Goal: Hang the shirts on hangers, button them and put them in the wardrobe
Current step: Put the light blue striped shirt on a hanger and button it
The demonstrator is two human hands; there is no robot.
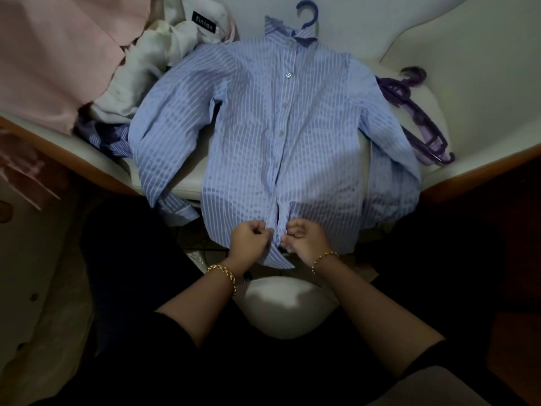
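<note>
Hangers (pixel 395 93) beside striped shirt (pixel 278 127); clothes (pixel 140 68) (shirts, perhaps) left.

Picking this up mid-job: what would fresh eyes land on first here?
The blue striped shirt spread flat across the middle, on a blue hanger whose hook shows above the collar. At its bottom hem the left hand and right hand pinch the front edges. Purple hangers lie to its right, a pile of pink and white clothes upper left.
</note>
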